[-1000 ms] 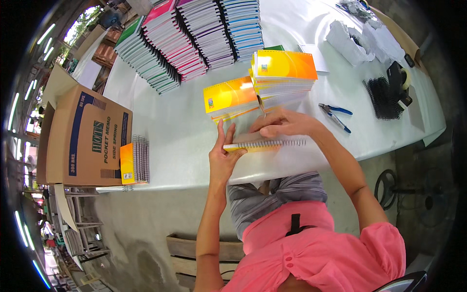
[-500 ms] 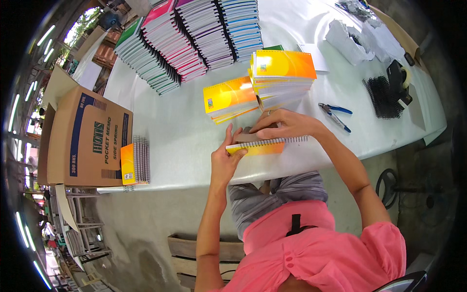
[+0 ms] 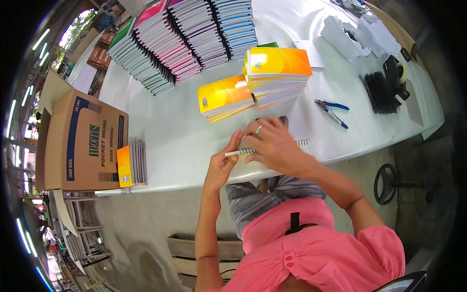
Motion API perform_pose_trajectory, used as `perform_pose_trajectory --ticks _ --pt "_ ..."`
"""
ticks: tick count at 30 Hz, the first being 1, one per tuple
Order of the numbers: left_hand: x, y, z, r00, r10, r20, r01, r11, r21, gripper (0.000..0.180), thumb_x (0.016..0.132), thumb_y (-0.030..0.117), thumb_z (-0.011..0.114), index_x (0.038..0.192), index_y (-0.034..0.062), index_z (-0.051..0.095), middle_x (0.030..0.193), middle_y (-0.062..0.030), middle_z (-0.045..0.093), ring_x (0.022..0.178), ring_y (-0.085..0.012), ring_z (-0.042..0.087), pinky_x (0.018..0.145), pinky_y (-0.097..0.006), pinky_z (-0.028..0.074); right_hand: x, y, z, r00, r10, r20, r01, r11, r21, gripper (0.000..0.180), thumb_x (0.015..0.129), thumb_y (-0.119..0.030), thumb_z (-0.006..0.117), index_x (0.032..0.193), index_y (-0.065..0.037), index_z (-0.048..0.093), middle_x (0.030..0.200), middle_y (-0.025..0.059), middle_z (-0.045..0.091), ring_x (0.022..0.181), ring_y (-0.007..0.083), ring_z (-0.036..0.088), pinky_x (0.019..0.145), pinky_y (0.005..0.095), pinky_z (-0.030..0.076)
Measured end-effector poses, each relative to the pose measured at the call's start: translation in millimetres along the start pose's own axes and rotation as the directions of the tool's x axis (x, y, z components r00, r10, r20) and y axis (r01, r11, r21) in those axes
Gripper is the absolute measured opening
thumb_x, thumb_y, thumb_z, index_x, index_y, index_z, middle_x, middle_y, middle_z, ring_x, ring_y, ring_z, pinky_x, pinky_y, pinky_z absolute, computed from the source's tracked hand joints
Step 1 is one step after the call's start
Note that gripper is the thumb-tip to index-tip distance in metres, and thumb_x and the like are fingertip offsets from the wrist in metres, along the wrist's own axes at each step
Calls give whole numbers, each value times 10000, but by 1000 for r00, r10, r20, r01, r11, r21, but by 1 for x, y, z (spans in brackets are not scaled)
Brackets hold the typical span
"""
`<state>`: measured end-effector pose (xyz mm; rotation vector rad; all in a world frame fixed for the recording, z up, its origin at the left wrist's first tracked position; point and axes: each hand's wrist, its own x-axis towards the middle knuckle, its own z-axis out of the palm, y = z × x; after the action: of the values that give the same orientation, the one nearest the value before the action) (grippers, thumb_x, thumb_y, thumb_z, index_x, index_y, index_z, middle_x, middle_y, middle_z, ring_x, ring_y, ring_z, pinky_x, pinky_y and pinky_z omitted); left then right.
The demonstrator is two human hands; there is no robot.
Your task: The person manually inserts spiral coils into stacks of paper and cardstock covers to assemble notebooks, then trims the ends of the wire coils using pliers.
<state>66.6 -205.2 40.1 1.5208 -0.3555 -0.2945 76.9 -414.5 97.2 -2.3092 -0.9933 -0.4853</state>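
My left hand (image 3: 220, 168) pinches the left end of a small spiral notepad (image 3: 234, 153) between thumb and fingers, near the table's front edge. The notepad is held spine up, with coil loops along its upper edge. My right hand (image 3: 276, 148), a ring on one finger, reaches over the notepad, fingers beyond the spine and thumb on the near side; it hides most of the cover. Past this hand, a loose tail of wire coil (image 3: 303, 142) sticks out to the right. Behind the knuckles, a dark greyish piece (image 3: 283, 119) shows only partly.
Yellow-orange notepad stacks (image 3: 278, 63) stand just beyond my hands. Blue-handled pliers (image 3: 332, 112) lie to the right, near black coils (image 3: 379, 92) and a tape dispenser (image 3: 395, 75). Tall spiral notebook stacks (image 3: 194, 44) rise behind. A carton (image 3: 92, 141) and finished notepads (image 3: 132, 163) stand left.
My right hand has come down from above the spine to around the notepad, covering more of it. The greyish piece that was under its fingers now shows behind the hand.
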Motion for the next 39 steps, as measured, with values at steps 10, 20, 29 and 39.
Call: perform_pose_trajectory --ticks 10,20,29,39 --pt "4 -3 5 998 20 -59 -23 998 -54 621 951 262 614 1454 -20 383 1488 -159 425 1390 -253 383 1134 -348 310 -1 1 27 999 -17 31 18 999 -32 226 797 -158 697 959 -37 597 960 103 607 957 290 572 908 422 400" --pt "5 1 6 997 -36 -70 31 997 -66 607 965 109 564 1505 29 298 1524 -171 367 1411 -280 353 1139 -357 308 -5 -6 20 997 48 64 -46 998 -33 538 815 -41 568 1331 21 429 984 95 603 1030 288 545 966 452 382" --pt "3 6 10 993 -27 -114 22 999 -37 673 935 301 621 1489 27 354 1482 -97 459 1306 -186 460 1094 -316 330 5 -14 18 1000 3 26 0 996 -91 642 820 -69 581 1411 48 358 964 137 624 978 281 588 1022 462 376" --pt "-7 8 -3 978 -204 51 200 977 80 513 967 95 547 1445 -16 400 1497 -121 431 1395 -222 379 1144 -338 280 1 2 12 994 70 86 -85 977 193 631 860 -100 635 1423 -31 361 1003 144 646 1013 313 595 1000 444 421"
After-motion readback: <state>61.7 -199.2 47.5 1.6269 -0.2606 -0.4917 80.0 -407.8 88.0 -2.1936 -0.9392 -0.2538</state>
